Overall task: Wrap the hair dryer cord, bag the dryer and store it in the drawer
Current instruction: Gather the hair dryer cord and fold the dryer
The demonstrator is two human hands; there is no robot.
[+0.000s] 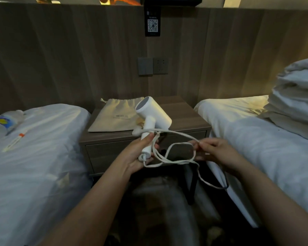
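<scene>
My left hand (pixel 138 153) grips the handle of a white hair dryer (pixel 152 114), held upright in front of the nightstand with its barrel pointing up and left. Its white cord (pixel 174 161) hangs in loose loops between my hands, and one strand trails down toward the floor at the right. My right hand (pixel 215 150) pinches a loop of the cord. A beige drawstring bag (pixel 114 116) lies flat on the wooden nightstand (pixel 185 114). The drawer (pixel 103 153) in the nightstand's front is closed.
White beds flank the nightstand on the left (pixel 43 157) and right (pixel 256 139). A plastic water bottle (pixel 2 125) and a thin stick with an orange band (pixel 16 140) lie on the left bed. Folded bedding (pixel 299 96) is piled on the right bed. A wall socket (pixel 160 65) sits above.
</scene>
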